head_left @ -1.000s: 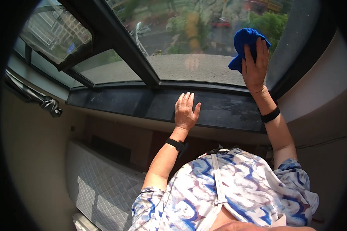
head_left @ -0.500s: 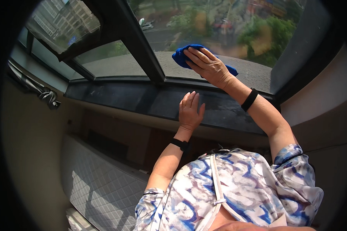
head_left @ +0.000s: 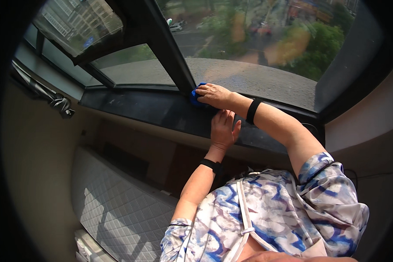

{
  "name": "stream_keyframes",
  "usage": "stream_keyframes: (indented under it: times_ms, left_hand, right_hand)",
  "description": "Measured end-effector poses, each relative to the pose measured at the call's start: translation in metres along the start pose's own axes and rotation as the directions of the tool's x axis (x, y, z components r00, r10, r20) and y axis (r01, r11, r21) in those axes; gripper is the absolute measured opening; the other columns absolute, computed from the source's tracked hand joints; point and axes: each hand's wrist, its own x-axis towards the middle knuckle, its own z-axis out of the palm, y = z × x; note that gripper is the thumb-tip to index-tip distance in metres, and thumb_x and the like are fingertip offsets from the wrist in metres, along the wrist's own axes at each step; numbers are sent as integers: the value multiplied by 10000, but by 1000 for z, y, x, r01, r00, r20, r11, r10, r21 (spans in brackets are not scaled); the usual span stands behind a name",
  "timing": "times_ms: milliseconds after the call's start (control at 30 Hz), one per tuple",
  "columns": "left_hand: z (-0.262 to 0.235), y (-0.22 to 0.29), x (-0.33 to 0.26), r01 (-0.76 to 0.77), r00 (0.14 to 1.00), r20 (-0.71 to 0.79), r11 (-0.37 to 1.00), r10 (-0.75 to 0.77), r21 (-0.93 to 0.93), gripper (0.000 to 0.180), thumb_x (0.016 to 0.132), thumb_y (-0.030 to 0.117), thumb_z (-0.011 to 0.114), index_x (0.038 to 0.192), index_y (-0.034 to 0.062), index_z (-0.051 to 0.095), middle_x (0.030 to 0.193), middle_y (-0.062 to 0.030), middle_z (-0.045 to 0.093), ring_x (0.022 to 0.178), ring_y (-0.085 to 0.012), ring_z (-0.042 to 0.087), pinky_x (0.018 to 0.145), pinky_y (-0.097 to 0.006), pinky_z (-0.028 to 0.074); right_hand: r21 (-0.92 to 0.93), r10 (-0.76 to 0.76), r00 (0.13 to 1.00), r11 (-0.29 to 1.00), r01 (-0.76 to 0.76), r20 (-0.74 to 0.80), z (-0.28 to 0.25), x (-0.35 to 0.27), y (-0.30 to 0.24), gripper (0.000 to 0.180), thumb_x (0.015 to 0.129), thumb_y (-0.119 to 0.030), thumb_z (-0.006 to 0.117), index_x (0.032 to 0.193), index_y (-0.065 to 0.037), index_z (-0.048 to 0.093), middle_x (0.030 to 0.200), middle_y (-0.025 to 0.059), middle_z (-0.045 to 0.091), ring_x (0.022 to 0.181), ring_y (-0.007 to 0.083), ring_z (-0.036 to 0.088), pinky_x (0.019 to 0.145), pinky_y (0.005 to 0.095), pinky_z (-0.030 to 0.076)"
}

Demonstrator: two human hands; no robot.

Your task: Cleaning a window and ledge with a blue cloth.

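Wearing a loose blouse [head_left: 270,196] in white, blue and mauve, with a pale strap [head_left: 240,192] down its front, you have both forearms stretched away from you toward the window. A black wristband [head_left: 210,165] circles your left wrist, and another black band [head_left: 252,111] your right. Low on your left is a quilted mattress [head_left: 122,218], crossed by sunlight and shadow.

Beyond your blouse, your left hand [head_left: 224,131] lies over the front edge of the dark sill [head_left: 148,107], spread rather flat, its fingers close together and its thumb apart; you cannot tell from this view whether the palm bears on the sill. Just past it, your right hand [head_left: 216,96] reaches across to the left, its fingers bent over a blue cloth [head_left: 194,98] and holding it. The cloth is bunched at the foot of the slanting dark window post [head_left: 172,46], where the frame meets the sill; much of it is hidden under your fingers.

On your left, a knotted grey bundle [head_left: 61,105] hangs beside the wall. Farther up on that side is a smaller framed window [head_left: 76,30].

Through the large pane in front of you, you see a rough grey ledge [head_left: 270,83] close outside. Farther off come green trees [head_left: 321,52], a white car [head_left: 176,27] and a blurred red vehicle [head_left: 263,29].
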Motion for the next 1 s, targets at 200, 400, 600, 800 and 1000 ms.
stream_keyframes:
  times_ms: [200,400,600,800,1000]
  left_hand:
    - [-1,-1,-2,6,1000,-17,1000,-6,1,362,857,220,611,1146,3,586,1157,-184,587,1124,-374,526,948,-453,415]
    - [-3,3,1,55,998,10,998,-55,27,372,851,221,620,1150,0,607,1156,-171,594,1133,-348,526,964,-446,403]
    - [1,-1,-2,37,999,30,998,-39,51,358,852,216,625,1150,18,614,1151,-141,610,1148,-318,526,969,-436,405]
    - [4,-4,-5,-8,999,39,999,6,41,386,866,280,623,1156,25,613,1180,-126,600,1159,-310,516,992,-443,396]
    - [5,-4,-2,4,999,47,997,-7,77,405,883,292,602,1191,31,591,1196,-131,587,1165,-314,511,988,-438,398]
  right_hand:
    - [133,120,967,979,-152,225,-12,-1,-3,270,826,-81,589,1079,-111,679,1285,80,556,1254,266,479,998,355,454]
    - [207,175,960,953,-221,221,-23,-39,-4,355,803,-36,616,1149,-97,660,1396,103,485,1320,286,420,1055,358,419]
    - [223,224,963,942,-253,147,-42,-87,-12,378,782,5,616,1150,-69,653,1404,135,474,1328,297,412,1066,366,402]
    - [272,376,921,881,-388,98,-60,-135,-24,351,795,26,588,1132,-53,647,1394,159,480,1314,317,426,1075,377,390]
    - [264,497,861,820,-508,111,-83,-175,-35,324,838,25,580,1144,-64,638,1409,152,461,1318,325,418,1087,387,378]
